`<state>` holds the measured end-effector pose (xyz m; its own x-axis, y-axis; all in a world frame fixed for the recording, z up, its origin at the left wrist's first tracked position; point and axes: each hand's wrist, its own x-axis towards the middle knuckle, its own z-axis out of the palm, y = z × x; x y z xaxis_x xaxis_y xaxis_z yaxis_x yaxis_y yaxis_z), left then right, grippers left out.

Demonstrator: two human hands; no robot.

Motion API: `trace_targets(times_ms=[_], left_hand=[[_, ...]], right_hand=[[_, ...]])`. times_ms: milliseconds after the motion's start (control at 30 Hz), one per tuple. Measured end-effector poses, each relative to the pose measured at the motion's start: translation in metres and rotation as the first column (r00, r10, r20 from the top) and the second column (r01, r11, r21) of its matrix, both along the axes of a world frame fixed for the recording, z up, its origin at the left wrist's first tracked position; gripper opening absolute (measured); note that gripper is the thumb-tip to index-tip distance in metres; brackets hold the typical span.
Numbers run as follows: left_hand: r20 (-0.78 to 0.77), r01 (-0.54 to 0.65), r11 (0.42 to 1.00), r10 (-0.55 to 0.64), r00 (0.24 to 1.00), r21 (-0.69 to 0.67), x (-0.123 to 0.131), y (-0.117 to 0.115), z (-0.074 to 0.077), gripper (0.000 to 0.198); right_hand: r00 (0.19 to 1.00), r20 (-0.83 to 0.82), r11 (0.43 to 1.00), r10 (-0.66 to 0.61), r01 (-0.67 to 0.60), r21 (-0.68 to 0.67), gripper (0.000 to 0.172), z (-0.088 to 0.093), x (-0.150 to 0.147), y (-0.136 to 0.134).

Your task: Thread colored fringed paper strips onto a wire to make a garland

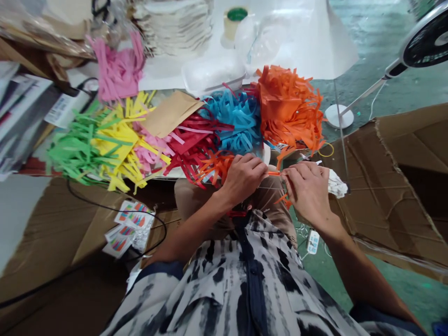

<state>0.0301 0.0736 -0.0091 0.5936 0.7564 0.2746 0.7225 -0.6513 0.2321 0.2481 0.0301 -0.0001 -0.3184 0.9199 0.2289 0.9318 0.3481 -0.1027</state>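
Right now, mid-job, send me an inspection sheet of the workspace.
Surface: white sheet on the table.
Job's things: orange paper strip between the hands; orange paper fringes just beyond.
Clutter: blue paper fringes, red paper fringes, yellow paper fringes, tape roll.
Grippers: left hand and right hand pinch the strip.
Cables: black cable across cardboard.
Surroundings: fan, green floor.

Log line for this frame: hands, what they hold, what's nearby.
left hand: holds orange paper strip | right hand: holds same strip | nearby: orange paper fringe
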Motion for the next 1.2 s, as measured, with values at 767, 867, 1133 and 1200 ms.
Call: trace_targets(times_ms=[767,867,1133,1200], left_hand=[[-0.017,-0.132,0.986,0.131,0.991,-0.098,-0.009,0.005,0.006,0.018],[-0.035,-0.121,0.991,0.119,0.992,-0.064,-0.007,0.008,0.005,0.019],[-0.032,0.083,0.992,-0.08,0.996,0.092,-0.01,0.005,0.0,0.023],[-0.008,0.087,0.991,-0.087,0.996,0.105,-0.014,-0.004,-0.001,0.023]], right_hand=[[0.985,-0.068,0.988,-0.157,0.157,-0.015,0.023,0.001,0.0,0.0],[0.99,-0.086,0.991,-0.115,0.121,0.061,0.032,0.0,-0.001,-0.004],[0.999,-0.019,0.998,0.039,-0.038,0.056,0.024,0.003,-0.013,-0.008],[0.999,-0.002,0.998,0.05,-0.05,0.03,0.022,0.007,-0.013,-0.011]])
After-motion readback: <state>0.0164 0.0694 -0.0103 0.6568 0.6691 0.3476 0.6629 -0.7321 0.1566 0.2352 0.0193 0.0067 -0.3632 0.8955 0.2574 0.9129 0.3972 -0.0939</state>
